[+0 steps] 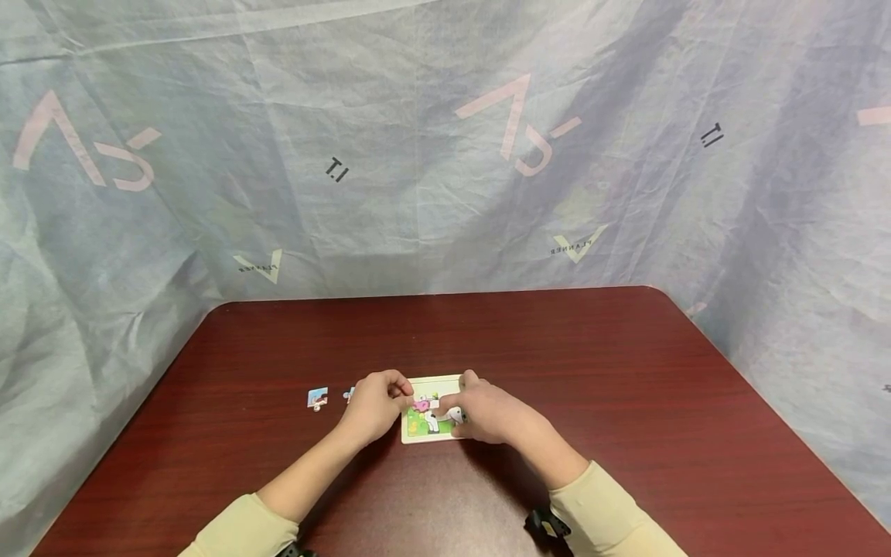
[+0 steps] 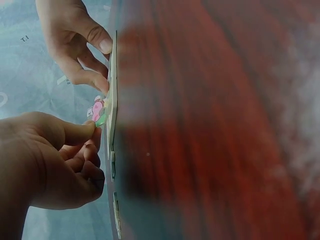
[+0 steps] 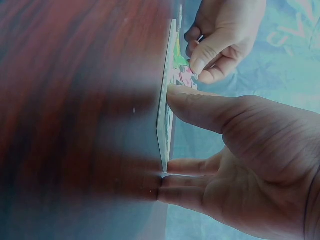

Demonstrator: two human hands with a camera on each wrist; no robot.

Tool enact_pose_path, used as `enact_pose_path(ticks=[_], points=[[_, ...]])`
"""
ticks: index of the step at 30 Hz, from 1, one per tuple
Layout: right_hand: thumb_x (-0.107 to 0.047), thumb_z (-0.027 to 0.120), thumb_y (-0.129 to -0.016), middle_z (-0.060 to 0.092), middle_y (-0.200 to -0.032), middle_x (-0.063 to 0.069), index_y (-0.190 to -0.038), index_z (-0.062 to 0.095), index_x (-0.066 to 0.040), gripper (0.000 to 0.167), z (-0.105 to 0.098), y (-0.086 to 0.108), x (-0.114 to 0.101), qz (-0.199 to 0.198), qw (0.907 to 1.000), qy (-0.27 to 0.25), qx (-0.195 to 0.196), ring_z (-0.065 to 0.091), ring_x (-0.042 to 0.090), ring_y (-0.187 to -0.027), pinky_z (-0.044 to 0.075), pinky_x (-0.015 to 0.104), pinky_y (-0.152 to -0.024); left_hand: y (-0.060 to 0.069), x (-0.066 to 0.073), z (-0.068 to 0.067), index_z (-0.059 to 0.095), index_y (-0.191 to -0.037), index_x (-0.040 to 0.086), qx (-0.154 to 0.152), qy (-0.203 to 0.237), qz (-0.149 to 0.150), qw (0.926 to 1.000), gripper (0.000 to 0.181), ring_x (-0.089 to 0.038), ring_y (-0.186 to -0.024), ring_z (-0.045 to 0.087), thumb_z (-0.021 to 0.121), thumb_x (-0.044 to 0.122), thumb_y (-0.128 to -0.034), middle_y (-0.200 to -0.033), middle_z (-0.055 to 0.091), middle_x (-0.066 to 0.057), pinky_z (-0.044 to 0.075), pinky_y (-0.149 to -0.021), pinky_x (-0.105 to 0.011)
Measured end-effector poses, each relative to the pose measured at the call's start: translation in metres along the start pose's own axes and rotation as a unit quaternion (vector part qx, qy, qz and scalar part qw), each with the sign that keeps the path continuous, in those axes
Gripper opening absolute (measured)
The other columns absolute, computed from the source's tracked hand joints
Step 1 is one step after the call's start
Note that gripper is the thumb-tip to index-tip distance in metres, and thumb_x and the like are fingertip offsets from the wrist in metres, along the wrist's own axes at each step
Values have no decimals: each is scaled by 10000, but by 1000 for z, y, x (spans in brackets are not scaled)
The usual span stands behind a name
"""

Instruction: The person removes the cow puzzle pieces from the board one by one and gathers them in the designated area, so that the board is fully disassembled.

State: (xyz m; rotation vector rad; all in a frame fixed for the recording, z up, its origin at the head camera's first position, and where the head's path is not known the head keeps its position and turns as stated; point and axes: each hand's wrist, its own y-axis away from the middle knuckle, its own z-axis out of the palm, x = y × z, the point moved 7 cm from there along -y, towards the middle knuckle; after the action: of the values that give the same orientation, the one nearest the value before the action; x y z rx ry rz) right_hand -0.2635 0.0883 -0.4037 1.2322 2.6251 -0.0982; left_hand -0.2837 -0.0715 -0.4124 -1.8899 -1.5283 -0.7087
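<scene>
A puzzle board (image 1: pixel 435 442) with a pale rim and a cartoon animal picture lies on the table. My left hand (image 1: pixel 376 404), at the board's left side, pinches a puzzle piece (image 2: pixel 98 111) with pink and green on it between thumb and fingertip. That piece is tilted against the board's face in the left wrist view. My right hand (image 1: pixel 493 410) rests over the board's right part. Its thumb presses on the picture, while the other fingers stretch to the board's edge and the table, as the right wrist view shows. The right hand hides part of the picture.
Left of the board, a loose blue-and-white puzzle piece (image 1: pixel 317 398) lies on the dark red wooden table (image 1: pixel 557 340). Another piece (image 1: pixel 347 396) is partly hidden behind the left hand. A grey printed cloth (image 1: pixel 418 201) hangs around the table's far side and flanks.
</scene>
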Motion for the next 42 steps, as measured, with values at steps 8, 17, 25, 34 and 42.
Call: enact_pose_path(ticks=[8,17,25,34,42], points=[[-165,809,-877,489,-1065,132,-1136,743,-236,276,-1,1,-1,-58,10000,-49,-18,502,199,-808,477,333,-704,2,1,-1,671,-830,101,-18,32,-20,10000,119,-133,-632,522,766,50,-880,-686,576,26,434,-623,-324],[-121,794,-883,475,-992,107,-1276,615,-275,458,-3,4,-3,-495,9987,26,98,521,224,-808,486,326,-683,2,3,2,657,-825,101,-111,-124,10,9999,135,-120,-627,520,765,44,-883,-680,576,26,442,-607,-303],[-117,745,-923,469,-998,101,-1272,659,-383,447,0,4,-5,-667,9970,367,-100,508,284,-919,493,365,-769,1,4,1,660,-823,103,-33,-269,47,9996,135,-117,-620,514,771,49,-876,-673,575,32,439,-598,-299],[-125,752,-920,478,-1019,118,-1270,671,-378,439,2,4,-7,-570,9976,351,-160,511,302,-956,494,360,-771,1,3,2,656,-827,110,-99,-303,39,9995,133,-118,-609,511,762,56,-887,-672,574,31,436,-591,-299],[-119,755,-917,481,-1009,112,-1262,681,-377,436,1,4,-7,-585,9976,360,-123,498,279,-934,488,341,-745,1,3,0,660,-829,97,-51,-160,9,9999,124,-128,-612,510,758,41,-880,-665,563,32,436,-601,-311]])
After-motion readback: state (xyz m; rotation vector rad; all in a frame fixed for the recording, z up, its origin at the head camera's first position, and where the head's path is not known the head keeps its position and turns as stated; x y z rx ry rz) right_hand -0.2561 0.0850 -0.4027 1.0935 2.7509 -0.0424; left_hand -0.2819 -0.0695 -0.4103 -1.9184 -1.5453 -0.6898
